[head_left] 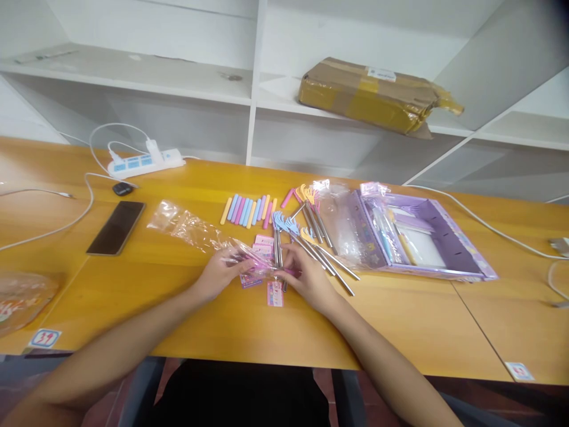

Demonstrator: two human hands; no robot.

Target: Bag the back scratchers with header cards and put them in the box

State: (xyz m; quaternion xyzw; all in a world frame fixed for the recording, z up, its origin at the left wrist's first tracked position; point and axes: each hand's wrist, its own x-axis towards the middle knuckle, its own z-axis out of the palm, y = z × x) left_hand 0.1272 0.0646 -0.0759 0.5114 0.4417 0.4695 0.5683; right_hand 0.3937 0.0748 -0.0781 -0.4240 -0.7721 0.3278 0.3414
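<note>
My left hand (217, 274) is closed on a clear plastic bag (242, 249) with something pink in it. The fingers of my right hand (309, 277) pinch the bag's other end. Just beyond my hands lie metal rods with curved claw-like heads, like back scratchers: blue ones (285, 223), and yellow and pink ones (306, 194). Small pink cards (275, 294) are on the table under and around my hands. A row of pink, blue and yellow sticks (247, 211) lies behind them. Another clear bag (166, 216) stretches out to the left.
To the right stands a purple open box (462, 228) holding packaged items, with clear plastic bags (342, 222) against it. A phone (116, 228), a power strip (146, 163) and cables are on the left. A taped cardboard box (364, 92) sits on the shelf above.
</note>
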